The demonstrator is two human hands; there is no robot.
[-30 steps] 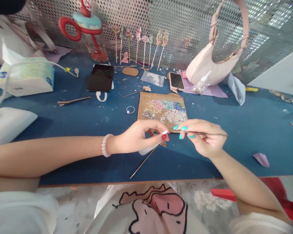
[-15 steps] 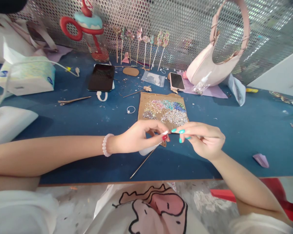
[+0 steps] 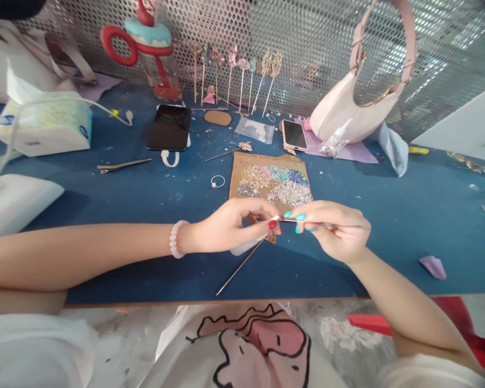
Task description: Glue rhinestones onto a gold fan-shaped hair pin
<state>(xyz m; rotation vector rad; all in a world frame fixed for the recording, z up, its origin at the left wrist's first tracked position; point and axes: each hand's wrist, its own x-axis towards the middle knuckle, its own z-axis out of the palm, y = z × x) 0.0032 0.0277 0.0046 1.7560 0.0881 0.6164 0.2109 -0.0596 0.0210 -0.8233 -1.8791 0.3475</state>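
My left hand [image 3: 250,223] is closed around a whitish, translucent tube [image 3: 244,247] with a white tip. The fingers hide most of that tube. My right hand [image 3: 335,226] pinches a thin metal rod [image 3: 323,223], its near end meeting the white tip between both sets of fingertips. Whether tip and rod touch, I cannot tell. Below the left hand a thin stick [image 3: 238,269] slants toward the table's front edge, with a small brown piece [image 3: 271,237] by its upper end. Just beyond the hands lies a cardboard sheet [image 3: 236,167] bearing piles of coloured rhinestones [image 3: 289,193].
Decorated sticks [image 3: 242,89] stand along the perforated metal wall. A black tablet [image 3: 168,128], a pink phone [image 3: 294,134] and a pink handbag [image 3: 347,116] are at the back. Tweezers [image 3: 123,165] and a tissue box [image 3: 44,126] lie to the left.
The rod in my right hand now shows as a bright line running back across the palm. Both hands have stayed nearly in place.
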